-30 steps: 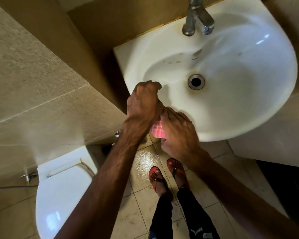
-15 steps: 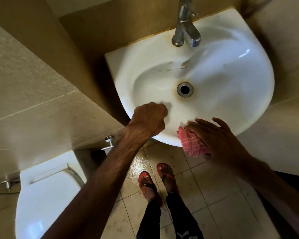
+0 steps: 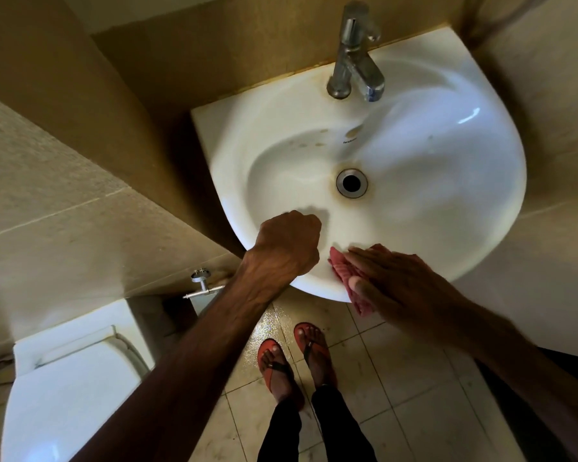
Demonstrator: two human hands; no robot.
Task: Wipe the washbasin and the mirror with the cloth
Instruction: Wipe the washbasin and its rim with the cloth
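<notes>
The white washbasin (image 3: 431, 181) is fixed to the wall, with faint brown stains near its drain (image 3: 351, 182). My left hand (image 3: 287, 245) grips the basin's near left rim, fingers curled over the edge. My right hand (image 3: 401, 281) lies flat, fingers straight, pressing a pink checked cloth (image 3: 339, 266) against the front rim. The cloth hangs partly below the rim and is mostly hidden under my palm. No mirror is in view.
A chrome tap (image 3: 354, 58) stands at the basin's back edge. A white toilet (image 3: 70, 388) sits at lower left, with a wall valve (image 3: 201, 285) above it. My feet in red sandals (image 3: 294, 361) stand on the wet tiled floor under the basin.
My right hand drew away from the left with the cloth, slid right along the front rim, then came a little back left. The left hand kept its hold on the rim.
</notes>
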